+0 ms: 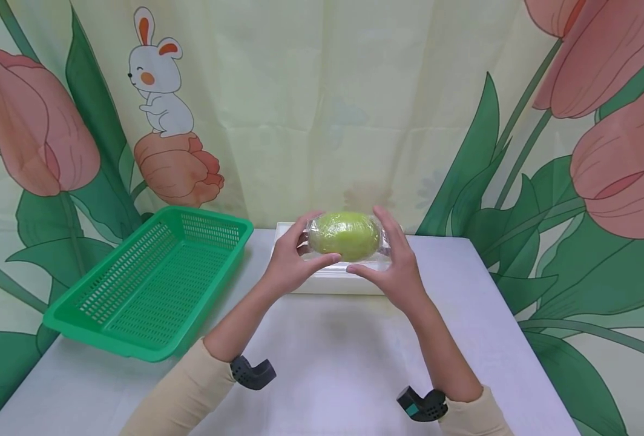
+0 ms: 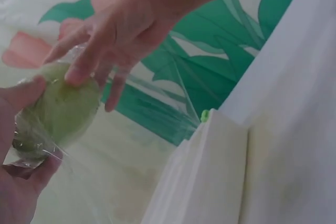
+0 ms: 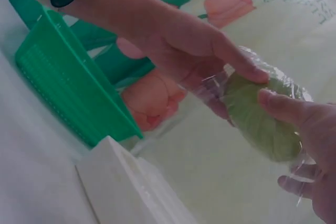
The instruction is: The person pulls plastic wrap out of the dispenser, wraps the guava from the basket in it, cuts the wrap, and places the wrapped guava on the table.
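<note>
A green oval fruit (image 1: pixel 346 235), perhaps a melon or mango, is wrapped in clear plastic film. Both hands hold it up between them, above a long white box. My left hand (image 1: pixel 293 253) grips the left end, its thumb lying along the lower front and the fingers behind. At the other end my right hand (image 1: pixel 397 261) holds the fruit, thumb low and fingers reaching over the right side. The left wrist view shows the wrapped fruit (image 2: pixel 65 103) with loose film trailing around it. In the right wrist view, both thumbs press on the film-covered fruit (image 3: pixel 265 116).
The long white box (image 1: pixel 335 284) lies near the table's back edge, with a small green piece (image 2: pixel 205 115) at its end. To the left is a green perforated basket (image 1: pixel 153 284). A printed tulip curtain (image 1: pixel 322 109) hangs behind the white table (image 1: pixel 344 363).
</note>
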The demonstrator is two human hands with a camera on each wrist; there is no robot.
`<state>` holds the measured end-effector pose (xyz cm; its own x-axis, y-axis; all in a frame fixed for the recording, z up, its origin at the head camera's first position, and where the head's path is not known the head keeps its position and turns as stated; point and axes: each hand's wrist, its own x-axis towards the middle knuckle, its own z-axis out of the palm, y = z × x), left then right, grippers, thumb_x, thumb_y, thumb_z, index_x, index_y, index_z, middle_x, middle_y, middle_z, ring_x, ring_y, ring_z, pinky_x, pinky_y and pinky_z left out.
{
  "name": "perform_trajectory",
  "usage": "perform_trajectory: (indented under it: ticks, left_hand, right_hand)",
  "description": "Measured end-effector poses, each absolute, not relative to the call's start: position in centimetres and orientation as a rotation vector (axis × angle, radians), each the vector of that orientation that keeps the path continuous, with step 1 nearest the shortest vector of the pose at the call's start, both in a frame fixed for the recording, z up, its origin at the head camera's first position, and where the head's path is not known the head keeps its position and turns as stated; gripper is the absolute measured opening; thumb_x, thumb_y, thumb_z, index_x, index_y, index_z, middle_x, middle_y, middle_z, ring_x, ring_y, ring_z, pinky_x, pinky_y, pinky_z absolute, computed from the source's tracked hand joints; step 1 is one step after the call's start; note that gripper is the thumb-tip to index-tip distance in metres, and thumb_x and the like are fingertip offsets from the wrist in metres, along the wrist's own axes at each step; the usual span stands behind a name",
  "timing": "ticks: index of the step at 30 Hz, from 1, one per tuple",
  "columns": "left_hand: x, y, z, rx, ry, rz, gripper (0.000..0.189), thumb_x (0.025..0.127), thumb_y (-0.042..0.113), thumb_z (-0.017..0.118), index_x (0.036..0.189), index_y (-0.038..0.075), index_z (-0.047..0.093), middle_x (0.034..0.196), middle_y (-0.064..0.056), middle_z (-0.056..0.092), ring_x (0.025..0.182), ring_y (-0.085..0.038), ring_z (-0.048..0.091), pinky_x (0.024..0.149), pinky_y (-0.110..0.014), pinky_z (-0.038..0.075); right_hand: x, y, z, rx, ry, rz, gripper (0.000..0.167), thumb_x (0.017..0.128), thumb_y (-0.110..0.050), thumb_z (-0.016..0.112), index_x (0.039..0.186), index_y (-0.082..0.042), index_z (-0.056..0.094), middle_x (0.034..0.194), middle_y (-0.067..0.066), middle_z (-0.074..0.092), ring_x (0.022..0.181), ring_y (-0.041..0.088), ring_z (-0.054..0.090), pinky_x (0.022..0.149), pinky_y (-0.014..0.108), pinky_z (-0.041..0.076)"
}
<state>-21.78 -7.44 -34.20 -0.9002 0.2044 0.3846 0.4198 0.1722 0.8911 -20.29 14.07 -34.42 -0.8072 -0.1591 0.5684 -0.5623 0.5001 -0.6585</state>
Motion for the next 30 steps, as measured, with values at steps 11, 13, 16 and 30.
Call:
perform_trajectory:
  ticks: [11,13,16,30]
  left_hand:
    - [-22.1,-7.8,-35.5,-0.651,-2.327,-1.821,0.099,0.071,0.02,0.087,0.148,0.038,0.029,0.146,0.003,0.042,0.126,-0.02,0.053,0.094,-0.033,0.054]
    - [-22.1,-7.9,-36.0,-0.713,-2.287,-1.817,0.101,0.071,0.016,0.087,0.15,0.036,0.027,0.15,0.002,0.037,0.129,-0.021,0.051,0.096,-0.033,0.053]
    - [-22.2,-7.9,-36.5,-0.77,-2.23,-1.857,0.094,0.074,0.009,0.083,0.149,0.032,0.031,0.149,-0.001,0.039,0.126,-0.023,0.052,0.095,-0.031,0.054]
    - [-23.4,-10.6,-37.6,-0.889,-2.147,-2.043,0.058,0.082,0.005,0.074,0.137,0.011,0.055,0.141,-0.009,0.055,0.122,-0.029,0.06,0.088,-0.033,0.056]
  right_hand:
    - [-20.9,14.0,-35.7,0.591,-2.307,1.305,0.087,0.07,-0.016,0.087,0.144,-0.027,0.043,0.141,0.002,0.051,0.122,0.021,0.053,0.09,0.042,0.056]
    - [-21.1,14.1,-35.7,0.595,-2.322,1.331,0.086,0.071,-0.016,0.086,0.144,-0.027,0.043,0.14,0.003,0.051,0.12,0.02,0.055,0.09,0.04,0.056]
    - [-21.2,14.2,-35.8,0.589,-2.345,1.357,0.085,0.073,-0.018,0.085,0.145,-0.028,0.042,0.14,0.002,0.052,0.117,0.019,0.056,0.088,0.036,0.056]
    - [-21.6,14.9,-35.9,0.596,-2.469,1.469,0.075,0.078,-0.024,0.081,0.143,-0.029,0.045,0.142,0.001,0.05,0.109,0.02,0.057,0.082,0.017,0.053]
